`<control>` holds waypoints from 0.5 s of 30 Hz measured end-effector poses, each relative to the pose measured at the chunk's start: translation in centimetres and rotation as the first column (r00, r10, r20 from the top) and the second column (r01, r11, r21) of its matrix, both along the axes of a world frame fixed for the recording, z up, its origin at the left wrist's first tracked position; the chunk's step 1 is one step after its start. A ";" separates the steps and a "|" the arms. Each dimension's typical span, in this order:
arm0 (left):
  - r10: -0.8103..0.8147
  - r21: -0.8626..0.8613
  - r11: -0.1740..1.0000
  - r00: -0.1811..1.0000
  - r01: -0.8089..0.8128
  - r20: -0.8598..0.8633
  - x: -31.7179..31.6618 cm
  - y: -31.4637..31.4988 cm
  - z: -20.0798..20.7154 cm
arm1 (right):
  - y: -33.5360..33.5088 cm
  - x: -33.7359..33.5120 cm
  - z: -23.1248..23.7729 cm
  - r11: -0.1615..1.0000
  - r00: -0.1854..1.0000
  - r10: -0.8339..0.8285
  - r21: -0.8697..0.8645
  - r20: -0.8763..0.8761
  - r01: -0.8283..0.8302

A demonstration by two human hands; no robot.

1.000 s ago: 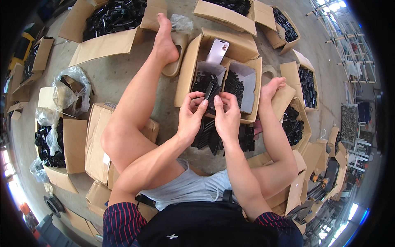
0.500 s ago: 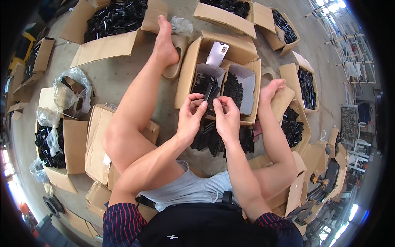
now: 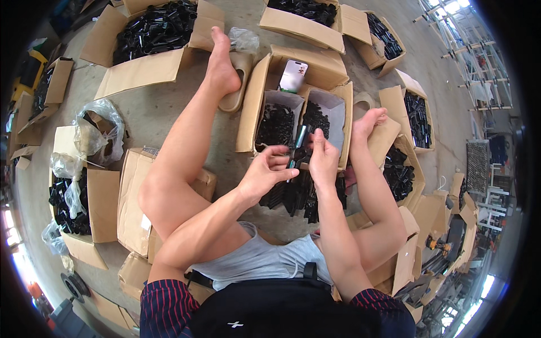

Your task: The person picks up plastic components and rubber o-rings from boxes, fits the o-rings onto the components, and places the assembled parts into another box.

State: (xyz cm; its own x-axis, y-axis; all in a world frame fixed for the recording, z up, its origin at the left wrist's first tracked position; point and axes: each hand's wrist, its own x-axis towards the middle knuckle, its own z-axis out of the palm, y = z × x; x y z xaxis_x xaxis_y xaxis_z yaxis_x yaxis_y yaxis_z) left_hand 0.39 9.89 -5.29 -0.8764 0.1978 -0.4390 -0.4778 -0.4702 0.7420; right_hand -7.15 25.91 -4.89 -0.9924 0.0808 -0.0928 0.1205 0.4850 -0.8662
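A shiny black plastic piece (image 3: 301,137) is held up above the near edge of a divided cardboard box (image 3: 248,121). My right hand (image 3: 325,163) is closed, its fingers pinching the piece near the middle. Beside it, my left hand (image 3: 267,172) has thumb and fingers apart around the lower end; whether they touch it I cannot tell. Small black parts fill the box's left grey tray (image 3: 296,100), and more lie in the right grey tray (image 3: 337,115). Below my hands sits a pile of long black pieces (image 3: 311,203), partly hidden by them.
A phone (image 3: 293,76) leans at the back of the divided box. Around me stand open cartons of black pieces, such as a far left carton (image 3: 138,73) and a right carton (image 3: 420,191). Plastic bags (image 3: 93,141) lie at left. My bare legs flank the box; a sandal (image 3: 236,93) lies under one foot.
My hands have come down and slightly right from the left tray. The left fingers have spread apart, and the black piece now stands upright by my right hand. The view has shifted a little.
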 end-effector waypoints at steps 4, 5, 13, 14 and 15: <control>-0.196 0.059 0.980 0.970 0.189 0.146 -0.2 -0.3 -0.3 | 0.1 0.3 1.3 0.999 0.999 0.011 0.046 0.035 -0.012; -0.222 0.091 0.974 0.962 0.209 0.159 -0.2 -0.2 -0.4 | 0.1 0.3 1.5 0.998 0.999 0.018 0.059 0.039 -0.020; -0.145 0.054 0.988 0.986 0.141 0.076 0.2 0.4 -0.6 | -0.1 0.8 2.5 0.969 0.998 0.052 0.243 -0.029 -0.043; -0.135 0.046 0.990 0.989 0.132 0.062 0.2 0.5 -0.4 | -0.2 0.8 2.6 0.971 0.999 0.033 0.236 -0.023 -0.027; -0.122 0.049 0.992 0.990 0.119 0.075 0.2 0.6 -0.4 | -0.2 0.7 2.6 0.971 0.999 0.016 0.237 -0.028 -0.009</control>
